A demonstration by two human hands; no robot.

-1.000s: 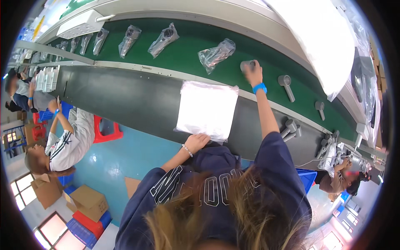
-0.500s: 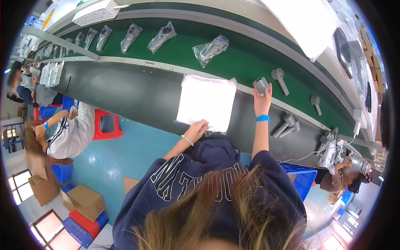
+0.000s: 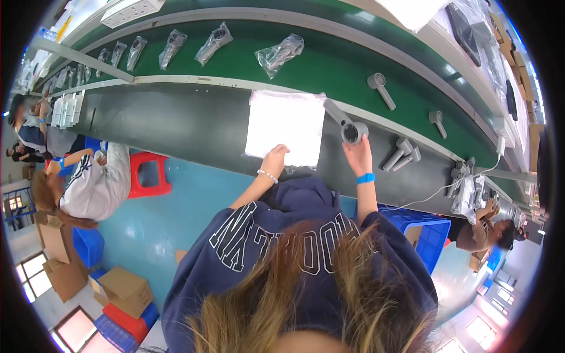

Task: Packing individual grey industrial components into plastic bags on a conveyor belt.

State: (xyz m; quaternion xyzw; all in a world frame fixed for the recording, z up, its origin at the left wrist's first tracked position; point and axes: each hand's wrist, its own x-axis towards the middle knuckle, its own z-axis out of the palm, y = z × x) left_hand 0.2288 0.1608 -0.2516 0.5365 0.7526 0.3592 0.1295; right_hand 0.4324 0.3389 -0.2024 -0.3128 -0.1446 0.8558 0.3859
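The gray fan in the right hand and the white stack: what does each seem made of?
Gray fan: probably matte hard plastic, judging by its even, softly shaded shell.
White stack: perhaps glossy plastic film; its edges look crinkled and translucent.

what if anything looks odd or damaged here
Nothing stands out; no spill or damage shows. The right hand holds a grey round-headed handheld fan; the left hand is at a square white plastic stack.

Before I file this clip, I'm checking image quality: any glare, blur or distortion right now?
Head view: the white sheet looks nearly washed out; the blue floor shows bright glare spots; the workbench curves with the fisheye; the fan in the right hand looks fairly sharp.
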